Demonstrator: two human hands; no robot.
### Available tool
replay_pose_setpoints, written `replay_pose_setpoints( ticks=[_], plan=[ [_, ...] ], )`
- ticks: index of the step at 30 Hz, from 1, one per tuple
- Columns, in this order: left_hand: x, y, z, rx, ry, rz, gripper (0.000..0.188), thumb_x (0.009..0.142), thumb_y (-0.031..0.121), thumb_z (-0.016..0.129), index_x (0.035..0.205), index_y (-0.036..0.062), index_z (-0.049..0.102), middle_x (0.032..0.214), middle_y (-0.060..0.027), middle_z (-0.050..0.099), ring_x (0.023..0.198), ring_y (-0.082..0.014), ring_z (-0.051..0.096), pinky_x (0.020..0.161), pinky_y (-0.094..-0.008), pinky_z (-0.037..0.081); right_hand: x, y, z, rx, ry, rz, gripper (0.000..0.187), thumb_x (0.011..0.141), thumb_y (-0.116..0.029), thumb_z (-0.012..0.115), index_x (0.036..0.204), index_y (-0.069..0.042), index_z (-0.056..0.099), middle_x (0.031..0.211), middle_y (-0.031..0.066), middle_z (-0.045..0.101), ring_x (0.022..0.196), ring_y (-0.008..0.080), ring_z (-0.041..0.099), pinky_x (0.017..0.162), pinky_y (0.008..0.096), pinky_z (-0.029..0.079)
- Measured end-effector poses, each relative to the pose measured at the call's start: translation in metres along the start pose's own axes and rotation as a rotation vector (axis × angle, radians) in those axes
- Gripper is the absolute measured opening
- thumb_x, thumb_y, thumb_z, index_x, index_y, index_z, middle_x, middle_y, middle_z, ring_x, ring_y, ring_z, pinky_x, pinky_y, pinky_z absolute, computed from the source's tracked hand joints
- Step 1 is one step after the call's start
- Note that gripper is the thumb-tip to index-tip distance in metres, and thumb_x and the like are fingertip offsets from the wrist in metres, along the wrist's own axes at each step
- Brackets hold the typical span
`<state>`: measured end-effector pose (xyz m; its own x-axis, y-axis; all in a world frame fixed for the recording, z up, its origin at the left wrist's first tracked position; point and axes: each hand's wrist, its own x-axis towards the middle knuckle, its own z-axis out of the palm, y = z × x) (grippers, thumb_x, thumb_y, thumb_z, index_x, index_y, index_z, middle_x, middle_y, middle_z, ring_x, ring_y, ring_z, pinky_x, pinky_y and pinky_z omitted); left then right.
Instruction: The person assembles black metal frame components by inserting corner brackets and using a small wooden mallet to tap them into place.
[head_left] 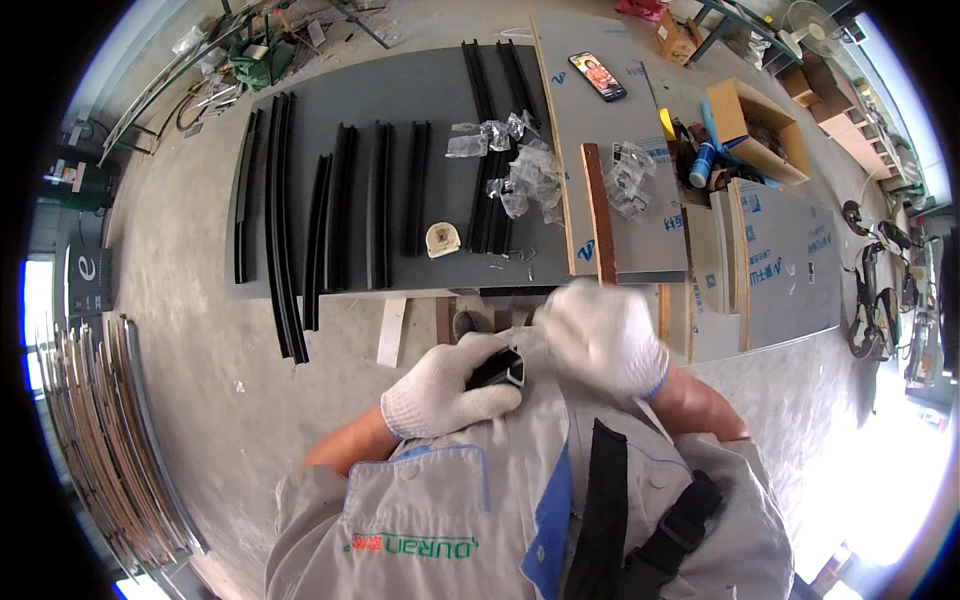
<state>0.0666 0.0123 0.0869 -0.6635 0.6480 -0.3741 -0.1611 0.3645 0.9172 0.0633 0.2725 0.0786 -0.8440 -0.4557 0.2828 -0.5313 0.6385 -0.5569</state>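
My left hand (447, 387), in a white knitted glove, is closed around a short black piece (500, 370) with a hollow, shiny-edged end, held close to my chest. Most of that piece is hidden by the fingers. Beside it on the right, my right hand (603, 338), gloved too, is smeared by motion, so its fingers do not show clearly. A narrow reddish-brown strip (597, 205) runs over the board edge down to this hand; whether the hand touches it I cannot tell. Ahead lie several long black channel profiles (378, 205) on the grey tabletop (300, 115).
A cream tape measure (442, 240) and crumpled clear plastic bags (530, 180) lie on the table. A phone (597, 77) rests on the grey boards (640, 110) at right. Beyond stand an open carton (750, 110) and a blue can (703, 163). Long strips (110, 440) lean at far left.
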Motion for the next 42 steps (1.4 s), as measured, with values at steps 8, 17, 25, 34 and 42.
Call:
replay_pose_setpoints(
  ticks=[8,17,25,34,42],
  plan=[
    [0.006,-0.012,-0.009,-0.030,-0.071,0.138,0.076,0.085,0.035,0.087,0.144,-0.0029,0.059,0.102,-0.0184,0.072,0.094,-0.0283,0.075,0.088,-0.0397,0.058,-0.006,-0.001,0.009,0.553,-0.199,0.483,0.021,0.103,-0.020,0.067,0.104,0.001,0.074,0.085,0.0148,0.073,0.079,0.0183,0.072,0.073,0.0363,0.055],
    [0.011,-0.031,-0.005,-0.008,0.062,0.440,0.066,0.072,0.031,0.096,0.124,0.0016,0.066,0.088,-0.0061,0.070,0.075,-0.0154,0.067,0.069,-0.0315,0.055,-0.009,-0.010,-0.001,0.392,-0.055,0.351,0.018,0.099,-0.020,0.071,0.100,-0.003,0.077,0.084,0.0162,0.073,0.074,0.0317,0.074,0.066,0.0387,0.058],
    [0.006,-0.032,-0.008,0.035,0.032,0.359,0.074,0.079,0.032,0.094,0.135,-0.0024,0.061,0.103,-0.0183,0.074,0.089,-0.0286,0.076,0.081,-0.0371,0.059,-0.012,-0.019,-0.011,0.143,-0.036,0.053,0.013,0.084,-0.016,0.080,0.088,-0.005,0.073,0.080,0.0138,0.069,0.071,0.0361,0.068,0.063,0.0449,0.052],
    [0.010,-0.033,-0.003,-0.053,-0.060,0.291,0.071,0.078,0.041,0.093,0.127,-0.0027,0.067,0.096,-0.0100,0.072,0.086,-0.0199,0.070,0.078,-0.0363,0.057,-0.014,0.012,-0.025,0.206,-0.104,-0.236,0.015,0.087,-0.021,0.082,0.087,-0.008,0.074,0.079,0.0107,0.069,0.068,0.0297,0.070,0.060,0.0401,0.056],
    [0.013,-0.012,-0.003,-0.068,0.004,0.239,0.064,0.081,0.030,0.090,0.130,-0.0026,0.066,0.087,-0.0090,0.072,0.076,-0.0167,0.070,0.072,-0.0327,0.057,-0.019,-0.009,-0.013,0.495,-0.153,0.275,0.018,0.096,-0.020,0.075,0.099,-0.002,0.077,0.087,0.0165,0.074,0.074,0.0332,0.073,0.067,0.0393,0.057]
  ],
)
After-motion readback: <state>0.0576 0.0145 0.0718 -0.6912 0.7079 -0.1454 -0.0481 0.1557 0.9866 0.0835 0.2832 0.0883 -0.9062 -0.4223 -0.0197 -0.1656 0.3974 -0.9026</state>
